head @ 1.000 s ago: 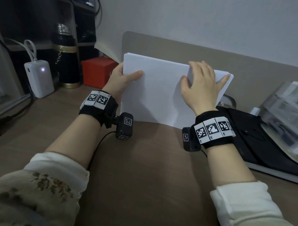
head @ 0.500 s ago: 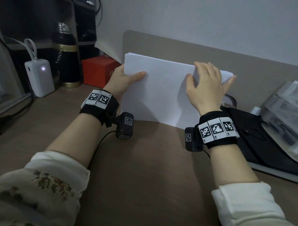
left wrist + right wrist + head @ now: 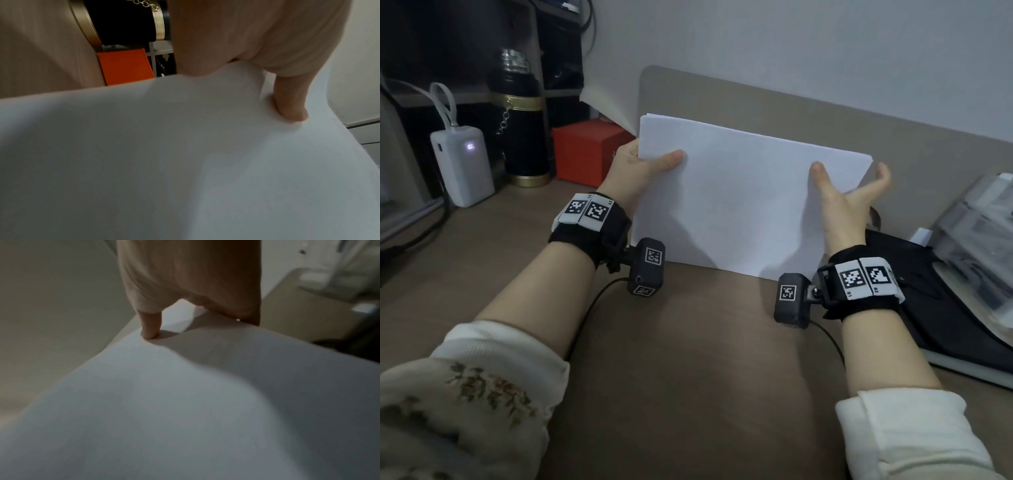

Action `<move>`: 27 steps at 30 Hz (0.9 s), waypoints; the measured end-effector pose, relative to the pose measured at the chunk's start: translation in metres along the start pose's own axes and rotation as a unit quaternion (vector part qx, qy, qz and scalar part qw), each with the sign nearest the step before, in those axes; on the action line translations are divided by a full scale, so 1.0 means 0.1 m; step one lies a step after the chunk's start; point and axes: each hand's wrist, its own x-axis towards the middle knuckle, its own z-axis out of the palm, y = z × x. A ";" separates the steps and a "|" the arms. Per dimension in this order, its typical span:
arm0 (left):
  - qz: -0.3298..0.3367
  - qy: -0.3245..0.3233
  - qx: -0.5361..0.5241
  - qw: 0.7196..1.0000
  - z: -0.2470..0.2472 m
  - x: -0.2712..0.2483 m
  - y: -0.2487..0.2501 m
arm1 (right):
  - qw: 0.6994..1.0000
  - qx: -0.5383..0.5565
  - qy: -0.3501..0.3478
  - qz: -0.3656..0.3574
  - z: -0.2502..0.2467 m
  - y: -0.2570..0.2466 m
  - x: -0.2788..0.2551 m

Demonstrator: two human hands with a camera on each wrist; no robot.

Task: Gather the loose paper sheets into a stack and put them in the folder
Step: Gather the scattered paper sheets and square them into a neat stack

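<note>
A stack of white paper sheets [image 3: 739,205] stands upright on its long lower edge on the brown table [image 3: 688,377], its edges nearly flush. My left hand [image 3: 657,160] grips the stack's left edge, thumb on the front face and fingers hidden behind. My right hand [image 3: 849,192] holds the right edge, thumb on the front, fingers round the back. The left wrist view shows the thumb [image 3: 292,105] pressed on the paper [image 3: 185,162]. In the right wrist view the thumb [image 3: 150,327] touches the sheets [image 3: 205,402]. The black folder [image 3: 945,291] lies open at the right.
Clear plastic sleeves [image 3: 979,240] fan out over the folder's right side. A red box [image 3: 589,150], a black flask [image 3: 522,120] and a white power bank [image 3: 462,164] stand at the back left. A beige panel [image 3: 756,99] rises behind the paper.
My right hand has slid from lying flat on the front of the sheets to the right edge, fingers now behind. The fanned right corner has closed up. The left hand keeps its grip.
</note>
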 end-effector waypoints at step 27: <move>-0.015 0.019 0.104 0.994 -0.17 0.05 -0.06 | 0.983 0.069 -0.134 0.102 0.08 0.26 -0.15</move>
